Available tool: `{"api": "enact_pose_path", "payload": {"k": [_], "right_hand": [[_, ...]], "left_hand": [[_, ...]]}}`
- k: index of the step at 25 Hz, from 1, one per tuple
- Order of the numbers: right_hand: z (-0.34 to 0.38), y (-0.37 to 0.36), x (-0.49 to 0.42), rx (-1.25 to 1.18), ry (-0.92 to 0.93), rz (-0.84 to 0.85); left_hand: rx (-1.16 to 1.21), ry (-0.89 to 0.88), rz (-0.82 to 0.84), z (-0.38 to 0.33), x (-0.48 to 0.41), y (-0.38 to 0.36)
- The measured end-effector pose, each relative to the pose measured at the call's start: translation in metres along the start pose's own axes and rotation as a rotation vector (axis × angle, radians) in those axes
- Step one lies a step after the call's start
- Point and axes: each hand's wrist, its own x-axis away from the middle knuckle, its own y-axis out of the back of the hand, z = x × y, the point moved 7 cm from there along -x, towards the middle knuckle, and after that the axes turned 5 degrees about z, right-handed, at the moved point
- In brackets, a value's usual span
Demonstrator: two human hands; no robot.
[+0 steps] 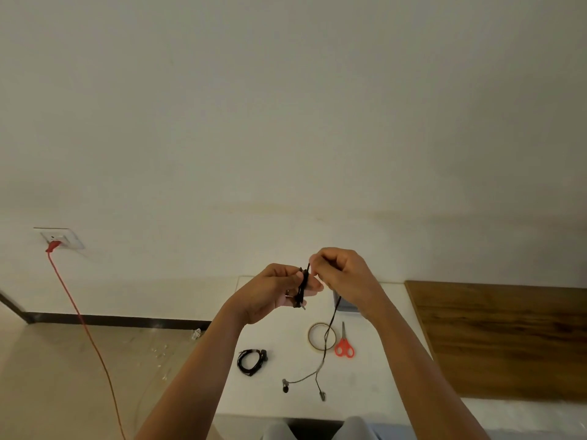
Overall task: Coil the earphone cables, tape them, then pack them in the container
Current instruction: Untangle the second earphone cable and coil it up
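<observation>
Earphone cable: black, held up in the air at centre frame between both hands, above the far part of the tabletop; several turns lie wound across the left fingers.
Loose tail: runs from under the right hand down across the tape roll, then splits; the two earbuds rest on the tabletop, lower centre.
Left hand: raised, palm turned towards the camera, fingers curled round the wound turns, grasping them.
Right hand: just right of the left, slightly higher, knuckles up, thumb and forefinger pinching the cable at the top of the winding.
Forearms: both rise from the bottom edge and converge at centre.
Coiled earphone: a second black bundle flat on the tabletop, below the left wrist, well apart from the hands.
Scissors: red handles, just right of the tape roll, blades pointing away.
Grey object: mostly hidden behind the right wrist; cannot tell what it is.
Edges: tabletop's left edge drops to the floor; a wooden surface adjoins on the right.
Left of frame: red cord hangs from a wall socket.
</observation>
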Motion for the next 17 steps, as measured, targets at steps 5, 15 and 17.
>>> {"api": "enact_pose_path", "payload": {"k": [5, 15, 17], "right_hand": [[-0.013, 0.001, -0.017, -0.098, -0.009, -0.007], [-0.077, -0.049, 0.01, -0.306, -0.247, 0.164], [-0.077, -0.054, 0.018, -0.272, -0.238, 0.185]], "left_hand": [[0.107, -0.039, 0.124, -0.003, 0.004, -0.011], [0.446, -0.26, 0.004, -0.027, -0.003, 0.014], [0.389, -0.237, -0.08, -0.024, -0.005, 0.024]]}}
